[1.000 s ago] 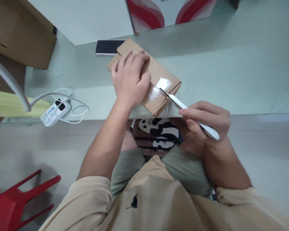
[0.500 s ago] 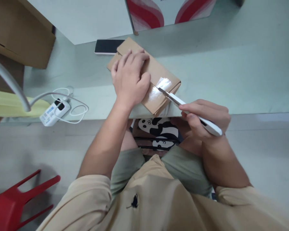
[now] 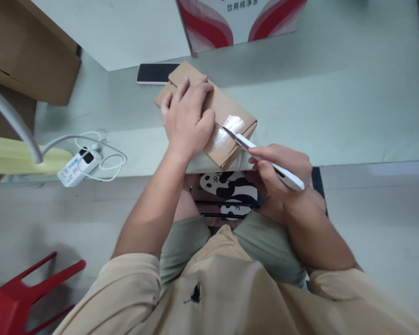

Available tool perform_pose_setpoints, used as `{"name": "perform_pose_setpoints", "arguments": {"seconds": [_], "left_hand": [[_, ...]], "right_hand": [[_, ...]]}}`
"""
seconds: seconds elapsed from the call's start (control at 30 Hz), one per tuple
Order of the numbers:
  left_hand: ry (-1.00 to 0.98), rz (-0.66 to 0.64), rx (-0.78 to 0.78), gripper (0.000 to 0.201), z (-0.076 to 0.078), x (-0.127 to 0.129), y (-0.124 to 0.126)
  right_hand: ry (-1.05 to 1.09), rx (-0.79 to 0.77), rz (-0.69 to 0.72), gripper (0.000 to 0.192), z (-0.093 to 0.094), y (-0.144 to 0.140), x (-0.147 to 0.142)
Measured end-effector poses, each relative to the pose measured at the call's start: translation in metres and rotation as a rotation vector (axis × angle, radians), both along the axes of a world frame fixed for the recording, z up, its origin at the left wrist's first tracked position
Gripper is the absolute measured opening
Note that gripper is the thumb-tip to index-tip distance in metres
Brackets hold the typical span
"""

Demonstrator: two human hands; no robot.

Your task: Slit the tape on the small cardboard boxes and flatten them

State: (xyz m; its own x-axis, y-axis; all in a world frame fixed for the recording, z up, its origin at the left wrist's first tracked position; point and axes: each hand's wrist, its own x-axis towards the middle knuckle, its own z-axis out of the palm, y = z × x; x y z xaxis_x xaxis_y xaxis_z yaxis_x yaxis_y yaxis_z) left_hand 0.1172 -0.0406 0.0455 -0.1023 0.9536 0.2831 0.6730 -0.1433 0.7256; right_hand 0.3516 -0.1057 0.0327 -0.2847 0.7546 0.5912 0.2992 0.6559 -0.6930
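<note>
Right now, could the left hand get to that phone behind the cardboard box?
Probably yes. The left hand lies flat on the cardboard box, and the phone sits just beyond its fingertips on the table with nothing between; it would only need to let go of the box.

Beige short-sleeved shirt point(image 3: 230, 288), small dark chest logo point(image 3: 195, 293); olive shorts point(image 3: 265, 242).

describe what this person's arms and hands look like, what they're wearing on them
Both arms are bare from above the elbow down. The left hand and right hand wear no gloves, and no rings or watch show. Short beige sleeves of a shirt with a small dark emblem on the chest cover the upper arms.
</note>
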Motion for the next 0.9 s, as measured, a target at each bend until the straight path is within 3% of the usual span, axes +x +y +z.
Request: {"name": "perform_pose_setpoints", "arguments": {"seconds": [0.2, 0.33, 0.43, 0.5, 0.63, 0.77, 0.9], "left_hand": [[-0.029, -0.009, 0.001, 0.036, -0.005, -0.002, 0.003], [-0.027, -0.017, 0.012, 0.035, 0.0, 0.001, 0.001], [0.013, 0.003, 0.051, 0.035, 0.005, 0.002, -0.005], [0.074, 0.035, 0.1, 0.036, 0.004, 0.001, -0.008], [0.154, 0.136, 0.177, 0.025, -0.009, -0.006, -0.013], [0.114, 0.063, 0.194, 0.02, -0.013, -0.014, -0.018], [0.065, -0.069, 0.21, 0.022, -0.008, -0.028, -0.031]], "right_hand": [[0.038, 0.008, 0.004, 0.026, -0.006, 0.006, -0.006], [0.14, 0.0, -0.003, 0.025, -0.016, 0.006, -0.007], [0.423, 0.087, -0.16, 0.026, -0.027, 0.01, -0.001], [0.488, 0.117, -0.298, 0.024, -0.036, 0.019, 0.005], [0.059, -0.049, -0.414, 0.046, -0.058, 0.045, 0.013], [-0.351, -0.374, -0.529, 0.077, -0.079, 0.063, 0.007], [-0.512, -0.504, -0.548, 0.068, -0.076, 0.063, -0.005]]}}
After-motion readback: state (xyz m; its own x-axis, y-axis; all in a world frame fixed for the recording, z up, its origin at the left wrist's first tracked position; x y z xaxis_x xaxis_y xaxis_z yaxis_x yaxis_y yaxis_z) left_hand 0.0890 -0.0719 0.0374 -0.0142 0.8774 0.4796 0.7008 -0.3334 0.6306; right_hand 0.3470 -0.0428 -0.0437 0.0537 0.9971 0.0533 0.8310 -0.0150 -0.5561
